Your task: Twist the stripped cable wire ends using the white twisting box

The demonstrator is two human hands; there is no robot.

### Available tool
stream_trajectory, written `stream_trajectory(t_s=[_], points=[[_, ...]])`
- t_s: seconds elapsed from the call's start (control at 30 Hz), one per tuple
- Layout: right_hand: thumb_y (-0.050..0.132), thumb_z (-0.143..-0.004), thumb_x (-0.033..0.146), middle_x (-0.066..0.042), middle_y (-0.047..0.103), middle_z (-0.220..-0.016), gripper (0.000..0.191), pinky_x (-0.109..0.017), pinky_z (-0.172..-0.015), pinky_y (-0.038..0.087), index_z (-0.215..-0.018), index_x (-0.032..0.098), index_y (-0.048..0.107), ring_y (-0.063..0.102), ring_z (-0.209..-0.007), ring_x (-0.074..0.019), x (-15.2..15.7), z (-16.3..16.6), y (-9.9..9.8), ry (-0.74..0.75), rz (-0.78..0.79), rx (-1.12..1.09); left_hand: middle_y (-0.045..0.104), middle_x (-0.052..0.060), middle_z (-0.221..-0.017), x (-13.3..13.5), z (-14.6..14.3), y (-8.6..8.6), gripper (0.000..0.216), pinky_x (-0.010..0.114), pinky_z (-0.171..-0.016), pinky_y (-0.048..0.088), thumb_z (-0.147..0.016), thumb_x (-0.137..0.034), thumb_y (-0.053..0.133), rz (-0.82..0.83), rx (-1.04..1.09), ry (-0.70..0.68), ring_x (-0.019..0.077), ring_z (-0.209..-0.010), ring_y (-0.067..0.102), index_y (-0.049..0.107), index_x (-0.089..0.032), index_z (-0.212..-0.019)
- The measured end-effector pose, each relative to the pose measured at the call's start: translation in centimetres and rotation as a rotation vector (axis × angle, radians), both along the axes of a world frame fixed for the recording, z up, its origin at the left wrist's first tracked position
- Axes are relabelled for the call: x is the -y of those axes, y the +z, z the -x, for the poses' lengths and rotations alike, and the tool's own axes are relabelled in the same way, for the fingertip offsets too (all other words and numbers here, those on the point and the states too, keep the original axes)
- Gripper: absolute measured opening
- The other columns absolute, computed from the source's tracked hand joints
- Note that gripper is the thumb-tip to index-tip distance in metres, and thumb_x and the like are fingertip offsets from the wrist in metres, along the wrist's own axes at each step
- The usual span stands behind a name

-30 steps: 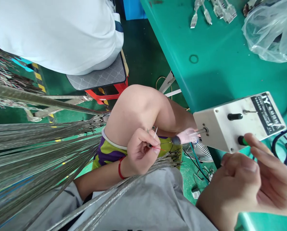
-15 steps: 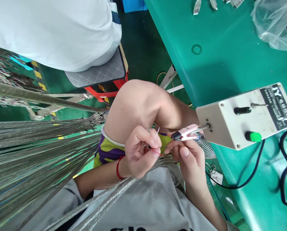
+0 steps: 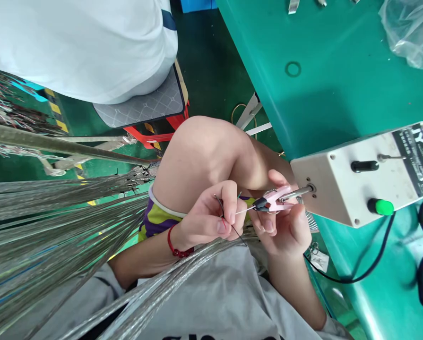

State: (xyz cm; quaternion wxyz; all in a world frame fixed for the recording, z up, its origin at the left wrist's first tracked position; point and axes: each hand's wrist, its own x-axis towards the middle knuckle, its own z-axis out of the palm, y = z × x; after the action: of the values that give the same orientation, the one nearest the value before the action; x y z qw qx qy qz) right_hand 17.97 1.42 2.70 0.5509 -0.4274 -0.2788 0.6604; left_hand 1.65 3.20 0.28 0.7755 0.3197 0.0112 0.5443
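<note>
My left hand [image 3: 216, 212], with a red bracelet at the wrist, pinches thin wires between thumb and fingers. Black, red and green ends stick out around the fingertips. A white wire [image 3: 246, 209] runs from this hand to the dark jaws of a pink clip [image 3: 277, 199]. The clip sits on a metal shaft [image 3: 298, 192] coming out of a beige machine box [image 3: 324, 191]. Around the clip is my right hand [image 3: 284, 224], its thumb and index finger spread apart and other fingers curled beneath. Whether those curled fingers touch the clip is hard to tell.
Long bundles of grey cable [image 3: 73, 222] stretch from the left across my lap. The box, with a green knob [image 3: 384, 207], stands on a green table [image 3: 324, 108]. A plastic bag [image 3: 410, 35] lies farther back. A person in white [image 3: 80, 47] sits on a red stool [image 3: 151, 139].
My right hand has moved up from the wires to around the pink clip, and its fingers have spread. The white wire now reaches the clip's jaws. My left hand has turned slightly.
</note>
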Motion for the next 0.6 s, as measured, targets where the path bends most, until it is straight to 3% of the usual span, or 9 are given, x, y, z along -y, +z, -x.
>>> stream_trajectory(t_s=[0.23, 0.4, 0.6], points=[[0.092, -0.1, 0.085, 0.019, 0.032, -0.042, 0.052, -0.025, -0.033, 0.024, -0.109, 0.034, 0.082, 0.006, -0.032, -0.0083, -0.9, 0.9, -0.9, -0.004, -0.094, -0.037, 0.041, -0.012, -0.065, -0.2, -0.1, -0.8, 0.035, 0.02, -0.038, 0.031, -0.116, -0.028, 0.077, 0.036, 0.107, -0.117, 0.0061, -0.042, 0.027, 0.049, -0.027, -0.095], [0.092, -0.095, 0.092, 0.019, 0.031, -0.038, 0.059, -0.025, -0.033, 0.025, -0.102, 0.034, 0.081, 0.007, -0.033, -0.0091, -0.9, 0.9, -1.2, -0.061, -0.06, 0.049, 0.043, -0.01, -0.067, -0.1, 0.0, -1.0, 0.036, 0.017, -0.041, 0.033, -0.115, -0.031, 0.081, 0.106, 0.093, -0.163, 0.0059, -0.046, 0.032, 0.052, -0.025, -0.094], [0.095, -0.097, 0.084, 0.016, 0.033, -0.037, 0.05, -0.025, -0.034, 0.027, -0.098, 0.036, 0.083, 0.018, -0.034, -0.0121, -0.9, 1.2, -1.0, -0.097, -0.072, 0.029, 0.043, -0.01, -0.065, -0.2, -0.1, -1.0, 0.04, 0.018, -0.039, 0.034, -0.114, -0.033, 0.082, 0.115, 0.07, -0.152, 0.0055, -0.043, 0.031, 0.049, -0.026, -0.093]])
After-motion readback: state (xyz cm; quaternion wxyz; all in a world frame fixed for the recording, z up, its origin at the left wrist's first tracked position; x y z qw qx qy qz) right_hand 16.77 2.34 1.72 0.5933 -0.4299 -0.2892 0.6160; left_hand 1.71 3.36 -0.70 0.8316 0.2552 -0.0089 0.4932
